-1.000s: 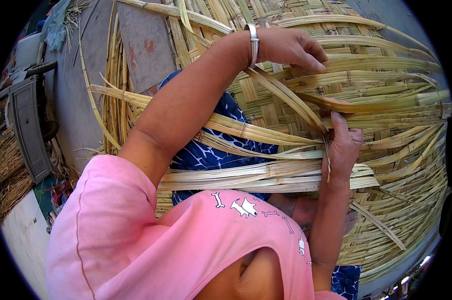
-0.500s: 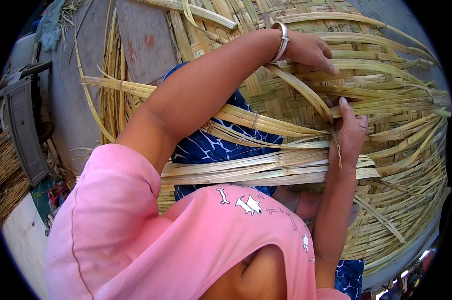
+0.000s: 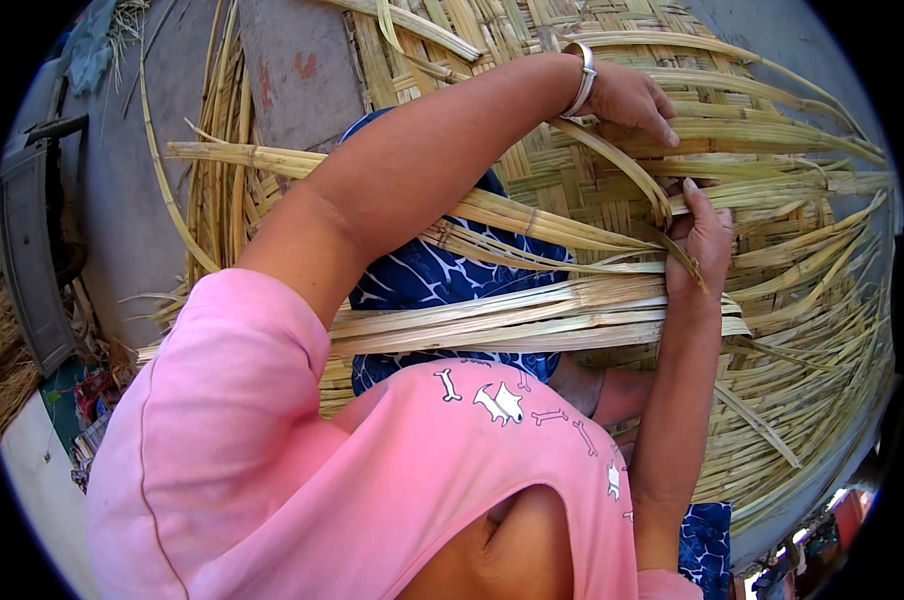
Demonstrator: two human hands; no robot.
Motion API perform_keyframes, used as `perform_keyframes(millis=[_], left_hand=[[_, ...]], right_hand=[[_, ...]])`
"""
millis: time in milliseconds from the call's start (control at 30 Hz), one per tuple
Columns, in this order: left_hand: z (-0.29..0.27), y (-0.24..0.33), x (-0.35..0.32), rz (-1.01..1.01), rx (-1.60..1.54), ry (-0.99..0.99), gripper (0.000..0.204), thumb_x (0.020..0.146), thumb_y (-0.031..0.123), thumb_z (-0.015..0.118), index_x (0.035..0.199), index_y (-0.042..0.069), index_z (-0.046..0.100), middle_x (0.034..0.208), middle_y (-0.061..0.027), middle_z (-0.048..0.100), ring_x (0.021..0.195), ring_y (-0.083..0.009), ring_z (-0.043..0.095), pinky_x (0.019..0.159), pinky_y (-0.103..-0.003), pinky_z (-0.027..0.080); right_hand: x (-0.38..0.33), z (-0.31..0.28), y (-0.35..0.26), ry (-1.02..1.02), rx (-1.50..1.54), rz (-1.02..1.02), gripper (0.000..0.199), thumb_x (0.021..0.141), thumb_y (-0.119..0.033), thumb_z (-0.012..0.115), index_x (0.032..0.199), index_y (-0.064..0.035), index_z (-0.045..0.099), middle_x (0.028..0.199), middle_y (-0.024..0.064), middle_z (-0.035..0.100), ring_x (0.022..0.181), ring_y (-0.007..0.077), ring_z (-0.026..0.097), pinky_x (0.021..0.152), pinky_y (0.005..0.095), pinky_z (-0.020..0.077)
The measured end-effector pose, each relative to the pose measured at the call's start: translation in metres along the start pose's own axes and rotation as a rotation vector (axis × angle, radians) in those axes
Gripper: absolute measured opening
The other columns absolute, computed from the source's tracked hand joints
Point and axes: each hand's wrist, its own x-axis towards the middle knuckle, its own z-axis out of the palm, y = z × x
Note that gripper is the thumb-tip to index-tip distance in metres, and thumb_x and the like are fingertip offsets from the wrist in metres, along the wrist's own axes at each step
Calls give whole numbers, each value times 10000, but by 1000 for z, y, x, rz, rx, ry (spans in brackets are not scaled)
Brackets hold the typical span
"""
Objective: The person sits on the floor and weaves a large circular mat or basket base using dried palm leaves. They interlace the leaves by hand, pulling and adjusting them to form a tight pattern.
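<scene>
Woven mat (image 3: pixel 547 180) spread wide

Blue cloth (image 3: pixel 452 285) lies under a pale strip bundle (image 3: pixel 512 318). Over the mat, a greenish strip (image 3: pixel 762 193) is pinched in the right hand's grip (image 3: pixel 704 242); the left hand's grip (image 3: pixel 624 100) I cannot tell.

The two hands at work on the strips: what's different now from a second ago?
The left hand has moved right over the woven mat, nearer the right hand. The loose strip tip by the right wrist has swung rightward. No new grip or release is clear. The right hand stays beside the bent strip, and the pale strips still lie across the blue patterned cloth.
</scene>
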Motion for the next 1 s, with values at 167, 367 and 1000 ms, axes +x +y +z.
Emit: perform_keyframes(millis=[167,367,1000], left_hand=[[-10,-7,11,-31,70,-132,285,824,246,649,1020,38,649,718,10,580,628,-79,505,540,-248,419],[-9,-11,16,37,60,-36,330,802,248,655,1058,40,640,741,-13,599,625,-100,527,534,-267,445],[-92,11,-65,-167,998,668,290,807,253,609,1052,107,658,936,-105,678,840,-245,655,745,-365,519]], right_hand=[[4,1,0,-9,-22,9,242,877,-24,515,1110,24,469,1005,127,584,855,199,606,779,326,508],[15,-9,3,-18,-53,54,215,870,-32,522,1068,36,473,991,133,582,859,200,602,769,324,504],[17,-12,1,-102,54,96,227,850,-12,556,1063,-21,476,1007,104,579,902,202,592,799,324,494]])
